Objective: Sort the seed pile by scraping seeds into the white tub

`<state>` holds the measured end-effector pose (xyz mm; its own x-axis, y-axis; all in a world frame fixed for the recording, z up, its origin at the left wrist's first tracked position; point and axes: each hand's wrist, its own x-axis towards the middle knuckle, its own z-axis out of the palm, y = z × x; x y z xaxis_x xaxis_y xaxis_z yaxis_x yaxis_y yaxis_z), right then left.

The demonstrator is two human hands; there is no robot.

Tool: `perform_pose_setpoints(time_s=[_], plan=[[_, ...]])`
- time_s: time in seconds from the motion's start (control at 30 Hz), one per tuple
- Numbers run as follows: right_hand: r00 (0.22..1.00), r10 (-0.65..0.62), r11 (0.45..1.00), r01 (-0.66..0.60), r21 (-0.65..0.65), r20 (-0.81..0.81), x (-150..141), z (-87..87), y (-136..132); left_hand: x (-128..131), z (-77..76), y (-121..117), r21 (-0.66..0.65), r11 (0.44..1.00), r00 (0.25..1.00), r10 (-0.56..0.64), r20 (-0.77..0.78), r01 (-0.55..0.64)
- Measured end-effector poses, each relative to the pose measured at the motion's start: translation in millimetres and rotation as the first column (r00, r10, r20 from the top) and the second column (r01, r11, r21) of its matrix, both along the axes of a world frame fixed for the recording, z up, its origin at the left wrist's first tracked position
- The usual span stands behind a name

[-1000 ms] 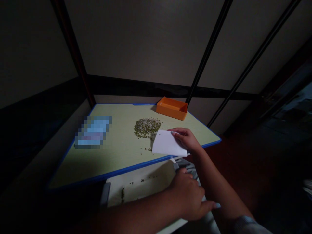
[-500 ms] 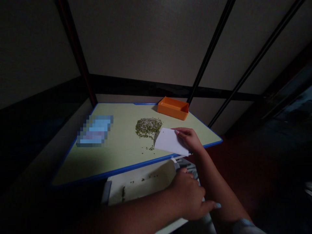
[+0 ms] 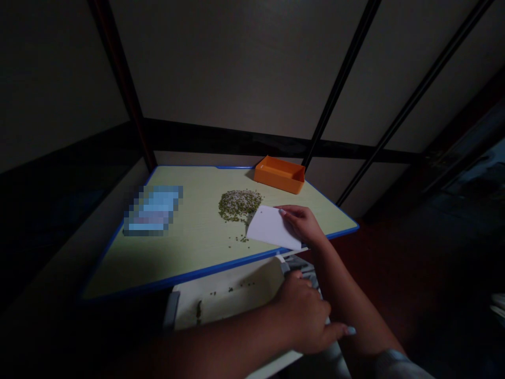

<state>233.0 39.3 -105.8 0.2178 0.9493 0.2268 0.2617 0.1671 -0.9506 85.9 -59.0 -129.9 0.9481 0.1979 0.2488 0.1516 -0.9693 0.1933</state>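
My right hand [image 3: 303,225] grips a thin white card [image 3: 272,227] with a small hole near one corner. The card leans over the table, its left edge at the lower right of a heap of small green beans or seeds [image 3: 239,205]. Several loose ones lie below the heap. My left hand [image 3: 305,313] is closed around the right rim of a white bin [image 3: 232,301] below the table's front edge, its thumb sticking out to the right. A few green bits show inside the bin; my left forearm hides part of it.
The pale green table [image 3: 189,242] has a blue edge. An open orange box [image 3: 279,182] stands at its back right, and a blurred light blue item [image 3: 154,209] lies at the left. A panelled wall [image 3: 229,68] rises behind.
My right hand and the card have shifted slightly left, towards the heap. My left hand stays on the bin's rim.
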Motion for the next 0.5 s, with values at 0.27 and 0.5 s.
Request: perform_pose_setpoints(time_s=[0.27, 0.5], plan=[[0.999, -0.028, 1.000, 0.028, 0.004, -0.032, -7.4, 2.4, 5.8, 0.1, -1.4, 0.2, 0.011, 1.000, 1.000, 0.003, 0.010, -0.003], [0.997, -0.018, 1.000, 0.018, -0.002, -0.076, -4.1, 1.8, 3.0, 0.8, -0.2, -0.1, 0.004, 1.000, 1.000, 0.001, -0.012, -0.001]])
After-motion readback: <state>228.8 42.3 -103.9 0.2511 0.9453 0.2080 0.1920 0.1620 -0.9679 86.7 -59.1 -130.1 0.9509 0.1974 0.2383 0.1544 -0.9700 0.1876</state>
